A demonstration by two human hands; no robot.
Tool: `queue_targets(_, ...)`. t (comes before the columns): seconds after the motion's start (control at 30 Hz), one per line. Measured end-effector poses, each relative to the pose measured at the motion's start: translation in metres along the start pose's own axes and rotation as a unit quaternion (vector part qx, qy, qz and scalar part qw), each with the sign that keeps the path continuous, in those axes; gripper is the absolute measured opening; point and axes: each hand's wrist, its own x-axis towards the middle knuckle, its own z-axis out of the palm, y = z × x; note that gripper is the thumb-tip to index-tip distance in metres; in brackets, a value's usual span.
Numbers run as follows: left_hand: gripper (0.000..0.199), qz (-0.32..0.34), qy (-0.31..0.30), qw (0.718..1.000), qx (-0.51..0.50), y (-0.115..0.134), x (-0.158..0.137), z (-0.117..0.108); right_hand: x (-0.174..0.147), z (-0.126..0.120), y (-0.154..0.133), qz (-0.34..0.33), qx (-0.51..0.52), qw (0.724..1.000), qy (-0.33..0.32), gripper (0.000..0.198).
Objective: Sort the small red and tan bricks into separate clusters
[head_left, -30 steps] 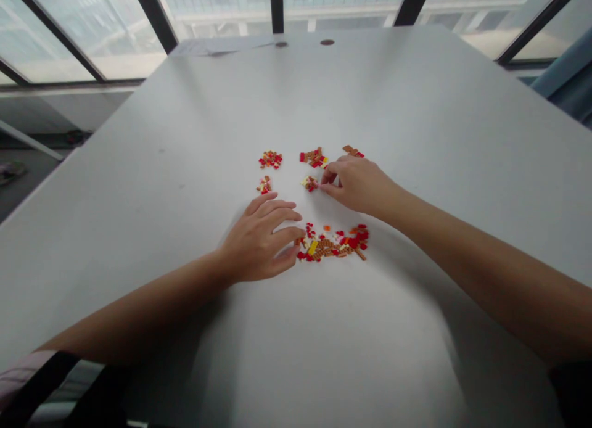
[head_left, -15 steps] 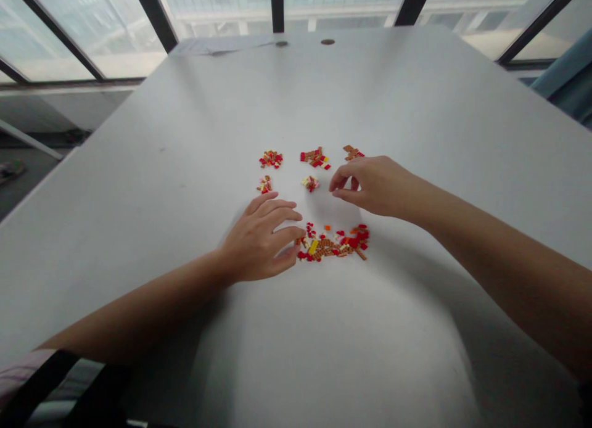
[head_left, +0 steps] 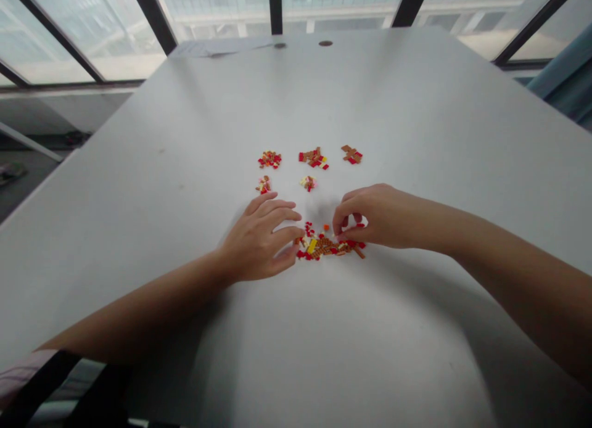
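A loose pile of small building bricks (head_left: 326,248), mostly brown and red with some white, orange and yellow, lies in front of me. Over its right part, my right hand (head_left: 374,218) has thumb and index fingertips close together at the bricks; whatever is between them is too small to make out. My left hand (head_left: 263,240) rests palm down at the pile's left edge, fingers spread, with thumb and index tips by the nearest pieces. A yellow brick (head_left: 312,246) stands out in the pile. Just beyond my left fingers is a small mixed cluster (head_left: 264,184).
Farther back lie a red-orange heap (head_left: 269,159), a group of flat brown and red pieces (head_left: 313,158), a brown-red group (head_left: 352,154) and a pale cluster (head_left: 308,182). All sit on a white table (head_left: 296,335) before windows.
My right hand has come down and nearer, from beside the pale cluster to the big pile, uncovering the brown-red group at the back right. My left hand has stayed in place.
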Motion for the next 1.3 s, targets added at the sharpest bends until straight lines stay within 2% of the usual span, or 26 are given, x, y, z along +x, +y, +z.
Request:
queue_targets(0.23, 0.012, -0.004, 0.0, 1.0, 0.004, 0.0, 0.0, 0.0, -0.001, -0.001, -0.001, 0.015, -0.034, 0.999, -0.022, 0.013)
queue_targets(0.6, 0.013, -0.001, -0.002, 1.0, 0.004, 0.0, 0.0, 0.0, -0.002, 0.002, -0.009, -0.014, -0.068, 0.998, 0.002, 0.011)
queue_targets(0.7, 0.013, 0.002, -0.006, 1.0, 0.006, 0.0, 0.001, 0.0, 0.001, 0.0, -0.005, -0.024, -0.048, 0.997, 0.053, 0.012)
queue_targets(0.83, 0.013, 0.004, -0.003, 1.0, 0.007, 0.001, 0.0, -0.001, 0.01, -0.001, 0.001, 0.012, -0.034, 0.992, 0.123, 0.016)
queue_targets(1.0, 0.013, 0.001, -0.003, 1.0, 0.002, 0.001, 0.0, -0.002, 0.027, 0.001, 0.004, 0.032, 0.017, 0.985, 0.17, 0.015)
queue_targets(1.3, 0.012, -0.002, -0.005, 1.0, 0.004, 0.0, 0.001, -0.003, 0.048, 0.01, 0.012, 0.009, 0.076, 0.97, 0.231, 0.012)
